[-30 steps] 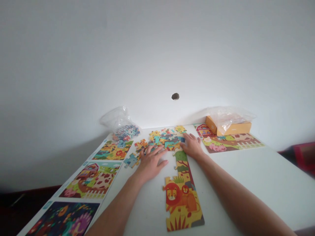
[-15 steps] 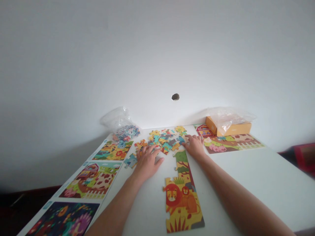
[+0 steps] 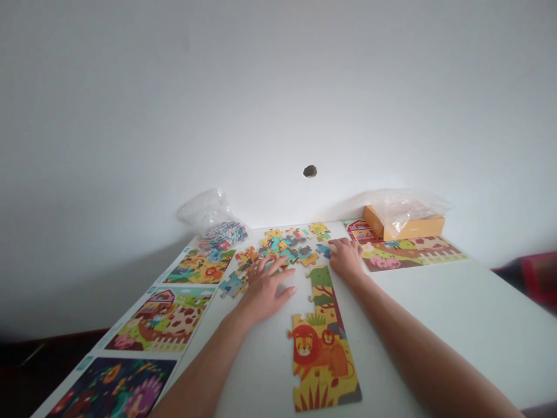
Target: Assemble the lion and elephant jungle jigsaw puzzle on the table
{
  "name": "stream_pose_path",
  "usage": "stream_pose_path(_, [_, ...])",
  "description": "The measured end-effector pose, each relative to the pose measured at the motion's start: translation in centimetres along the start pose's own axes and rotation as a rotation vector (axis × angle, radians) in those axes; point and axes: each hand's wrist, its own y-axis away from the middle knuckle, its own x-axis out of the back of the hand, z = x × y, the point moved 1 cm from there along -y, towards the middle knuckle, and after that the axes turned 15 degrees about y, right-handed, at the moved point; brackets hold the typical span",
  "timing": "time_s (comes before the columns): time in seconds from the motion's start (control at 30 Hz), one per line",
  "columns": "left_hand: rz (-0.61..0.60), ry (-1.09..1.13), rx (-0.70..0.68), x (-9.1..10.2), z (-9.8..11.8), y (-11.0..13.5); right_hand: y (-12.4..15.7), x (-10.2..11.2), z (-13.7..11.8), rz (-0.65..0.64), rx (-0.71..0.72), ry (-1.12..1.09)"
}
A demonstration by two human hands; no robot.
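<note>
My left hand (image 3: pixel 262 287) lies flat on the white table (image 3: pixel 435 313), fingers spread over the near edge of a heap of loose puzzle pieces (image 3: pixel 291 247). My right hand (image 3: pixel 346 257) rests palm down at the heap's right edge, fingers stretched toward the pieces. Between my forearms lies a partly joined puzzle strip (image 3: pixel 322 342) with lions and a tree. Neither hand is holding a piece that I can see.
Three printed picture sheets (image 3: pixel 167 319) run along the table's left edge. A plastic bag of pieces (image 3: pixel 215 223) sits at the back left. At the back right lie a finished farm puzzle (image 3: pixel 409 252) and an orange box (image 3: pixel 411 225) under a plastic bag. A white wall stands behind.
Both hands have shifted slightly over the loose pieces, spreading the heap a little; the right hand has drawn back to the heap's right edge.
</note>
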Motion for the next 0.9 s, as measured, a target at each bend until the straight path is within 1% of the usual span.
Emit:
stream_pose_path(0.07, [-0.087, 0.072, -0.095, 0.1, 1.2, 0.1, 0.2, 0.2, -0.3, -0.004, 0.055, -0.023])
stream_pose_path(0.13, [-0.239, 0.141, -0.169, 0.1, 2.4, 0.3, 0.4, 0.2, -0.6, -0.008, 0.142, -0.038])
stream_pose_path(0.17, [-0.306, 0.156, -0.185, 0.0, 3.0, 0.3, 0.5, 0.2, -0.8, -0.009, 0.185, -0.040])
stream_pose_path(0.23, [-0.377, 0.159, -0.188, -0.3, 3.6, 0.5, 0.6, 0.2, -1.0, -0.011, 0.229, -0.031])
stream_pose_path(0.3, [-0.390, 0.148, -0.176, -0.5, 3.9, 0.6, 0.6, 0.2, -0.9, -0.006, 0.190, -0.017])
stream_pose_path(0.43, [-0.366, 0.162, -0.185, -0.7, 4.0, 0.7, 0.2, 0.3, -0.4, 0.006, 0.053, 0.006])
stream_pose_path(0.53, [-0.334, 0.169, -0.215, -0.9, 4.2, 0.9, 0.0, 0.1, -0.1, 0.016, 0.020, 0.020])
stream_pose_path(0.6, [-0.334, 0.171, -0.223, -1.1, 4.3, 0.9, -0.2, 0.1, 0.1, 0.028, -0.007, 0.019])
stream_pose_path(0.67, [-0.332, 0.177, -0.215, -1.2, 4.1, 0.8, -0.3, 0.2, 0.2, 0.046, -0.033, -0.017])
stream_pose_path(0.7, [-0.310, 0.179, -0.204, -1.2, 3.9, 0.7, -0.2, 0.4, 0.1, 0.061, -0.027, -0.051])
stream_pose_path(0.73, [-0.265, 0.178, -0.187, -1.1, 3.5, 0.6, -0.1, 0.7, 0.0, 0.078, 0.006, -0.093])
stream_pose_path(0.77, [-0.197, 0.173, -0.164, -1.0, 3.1, 0.4, 0.2, 1.0, -0.2, 0.092, 0.073, -0.141])
stream_pose_path(0.8, [-0.110, 0.164, -0.137, -0.7, 2.6, 0.3, 0.5, 1.5, -0.5, 0.097, 0.173, -0.189])
stream_pose_path(0.87, [0.052, 0.144, -0.092, -0.1, 1.5, 0.1, 1.6, 2.4, -1.4, 0.048, 0.467, -0.272])
stream_pose_path(0.9, [0.085, 0.138, -0.084, 0.1, 1.0, 0.0, 2.2, 2.8, -1.9, -0.002, 0.604, -0.297])
